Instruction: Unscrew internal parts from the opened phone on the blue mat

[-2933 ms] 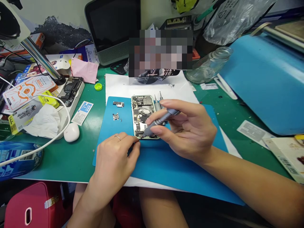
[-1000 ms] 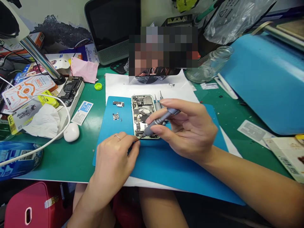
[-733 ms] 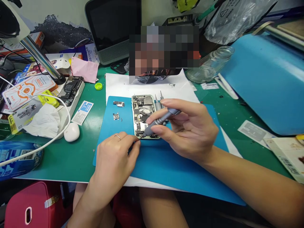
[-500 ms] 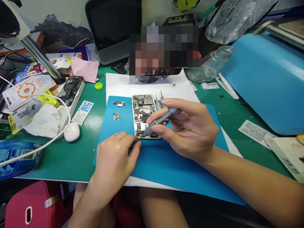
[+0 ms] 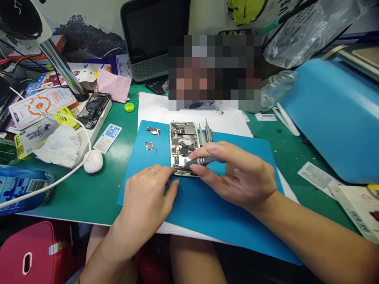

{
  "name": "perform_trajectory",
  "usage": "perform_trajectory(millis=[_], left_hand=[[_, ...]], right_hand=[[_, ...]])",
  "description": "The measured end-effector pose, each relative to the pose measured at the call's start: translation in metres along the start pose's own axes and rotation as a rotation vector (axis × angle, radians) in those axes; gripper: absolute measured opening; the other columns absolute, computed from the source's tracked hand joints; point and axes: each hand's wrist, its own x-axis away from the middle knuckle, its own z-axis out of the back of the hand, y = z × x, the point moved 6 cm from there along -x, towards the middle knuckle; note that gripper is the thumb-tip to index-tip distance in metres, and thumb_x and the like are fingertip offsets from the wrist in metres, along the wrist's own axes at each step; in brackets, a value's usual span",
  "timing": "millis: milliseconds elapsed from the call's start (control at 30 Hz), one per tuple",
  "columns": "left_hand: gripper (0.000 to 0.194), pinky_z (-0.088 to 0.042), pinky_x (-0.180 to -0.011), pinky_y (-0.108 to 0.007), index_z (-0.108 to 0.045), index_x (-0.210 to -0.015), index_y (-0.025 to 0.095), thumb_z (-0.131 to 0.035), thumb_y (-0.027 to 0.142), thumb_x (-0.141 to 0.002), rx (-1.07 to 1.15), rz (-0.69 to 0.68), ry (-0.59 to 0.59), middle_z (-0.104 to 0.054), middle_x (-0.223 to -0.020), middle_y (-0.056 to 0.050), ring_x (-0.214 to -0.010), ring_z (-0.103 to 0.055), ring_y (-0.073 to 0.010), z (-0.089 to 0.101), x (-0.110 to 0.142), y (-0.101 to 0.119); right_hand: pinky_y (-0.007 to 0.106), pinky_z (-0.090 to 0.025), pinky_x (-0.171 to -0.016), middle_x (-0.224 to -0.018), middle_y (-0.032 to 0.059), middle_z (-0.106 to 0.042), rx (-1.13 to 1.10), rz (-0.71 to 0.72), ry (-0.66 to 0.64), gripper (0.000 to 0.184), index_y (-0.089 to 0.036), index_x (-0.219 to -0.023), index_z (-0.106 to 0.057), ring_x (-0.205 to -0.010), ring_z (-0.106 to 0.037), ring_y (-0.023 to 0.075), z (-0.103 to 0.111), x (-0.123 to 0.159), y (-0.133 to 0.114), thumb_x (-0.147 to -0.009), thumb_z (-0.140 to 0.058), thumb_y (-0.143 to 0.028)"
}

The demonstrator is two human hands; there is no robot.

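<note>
An opened phone (image 5: 187, 141) with its inner parts exposed lies on the blue mat (image 5: 207, 213). My left hand (image 5: 151, 193) is closed at the phone's lower left corner, its index fingertip on the edge and its thumb just below. In my right hand (image 5: 239, 173) a grey screwdriver (image 5: 204, 160) is pinched between thumb and fingers, slanted low, with its tip over the lower end of the phone. Beyond my right fingers lie two more screwdrivers (image 5: 205, 134), beside the phone. Left of the phone are a small metal bracket (image 5: 153, 130) and another small metal part (image 5: 149, 145).
Boxes, a crumpled tissue (image 5: 59, 146) and a second opened phone (image 5: 94, 110) crowd the left side, with a white cable (image 5: 68, 169) crossing there. A glass jar (image 5: 280, 88) and a large blue sheet (image 5: 325, 126) are at right. Behind stands a dark screen (image 5: 155, 35).
The screwdriver has tilted flatter, and its tip has moved from the phone's lower left corner rightward along the lower end. My left hand stays at the corner. The whole view has shifted slightly.
</note>
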Motion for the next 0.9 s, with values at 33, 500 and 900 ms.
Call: perform_trajectory(millis=[33, 500, 900], left_hand=[[0.016, -0.047, -0.067, -0.03, -0.073, -0.112, 0.024, -0.066, 0.023, -0.098, -0.019, -0.008, 0.009, -0.075, -0.09, 0.001, -0.081, -0.072, -0.0189, 0.0002, -0.0001, 0.0003], [0.031, -0.04, -0.057, -0.032, -0.073, -0.128, 0.027, -0.055, 0.023, -0.104, -0.187, -0.068, -0.027, -0.069, -0.084, 0.0, -0.068, -0.065, -0.0185, -0.0021, -0.0016, 0.0047], [0.031, -0.039, -0.057, -0.032, -0.073, -0.128, 0.029, -0.054, 0.021, -0.104, -0.194, -0.077, -0.034, -0.068, -0.084, 0.0, -0.067, -0.063, -0.0182, -0.0019, -0.002, 0.0041]], right_hand=[[0.035, -0.068, -0.067, -0.111, 0.0066, -0.081, 0.001, 0.003, -0.004, 0.073, -0.029, -0.153, -0.049, -0.08, -0.079, 0.0213, -0.0006, -0.0009, -0.0007, -0.088, -0.078, -0.012], [0.033, -0.069, -0.069, -0.111, 0.0053, -0.081, -0.045, -0.045, -0.095, 0.077, -0.03, -0.155, -0.046, -0.077, -0.079, 0.0194, -0.007, -0.003, 0.0008, -0.087, -0.078, -0.01], [0.033, -0.069, -0.073, -0.11, 0.007, -0.081, -0.022, -0.024, -0.1, 0.075, -0.025, -0.156, -0.044, -0.082, -0.079, 0.0196, -0.0061, -0.0043, -0.0006, -0.09, -0.076, -0.01]])
